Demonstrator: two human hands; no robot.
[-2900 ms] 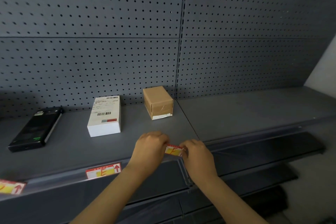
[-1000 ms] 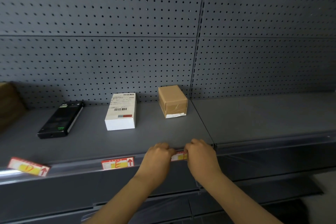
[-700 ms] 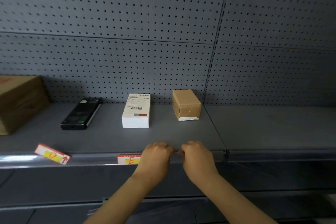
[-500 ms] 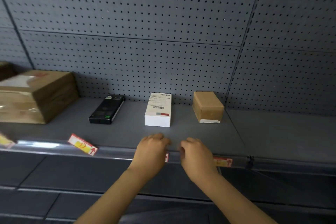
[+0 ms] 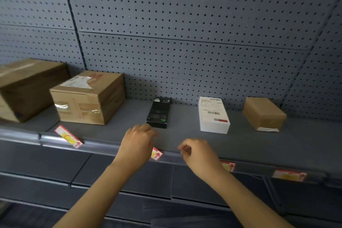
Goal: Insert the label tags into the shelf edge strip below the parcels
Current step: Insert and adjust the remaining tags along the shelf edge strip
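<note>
Two bare forearms are reaching up from the bottom edge toward the front of the shelf (image 5: 240, 140). The left hand (image 5: 136, 145) is hovering over the shelf's front edge with its fingers loosely bent, covering most of a red and yellow label tag (image 5: 157, 153) that is sitting in the edge strip (image 5: 103, 147); whether that grip is actually touching the tag cannot be told. The right hand (image 5: 199, 153) is hanging just right of it, fingers curled inward with fingertips close to the thumb, and nothing can be seen held in that grip. Along the same strip, a tilted tag (image 5: 68, 136) is sticking up askew near the left part of the front edge, below the smaller cardboard box, while a partly hidden tag (image 5: 229, 165) is peeking out beside the right wrist and a further tag (image 5: 288, 175) is lying in the strip toward the right end. Farther back on the shelf surface, a black flat device (image 5: 159, 112) is lying just beyond the left hand, a white parcel (image 5: 212, 114) with a printed barcode sticker is lying to its right, and a small brown parcel (image 5: 263, 114) is sitting nearer the right end. A cardboard box (image 5: 88, 97) and a larger box (image 5: 27, 87) are standing at the left. Behind everything, the grey pegboard wall (image 5: 185, 24) is rising.
</note>
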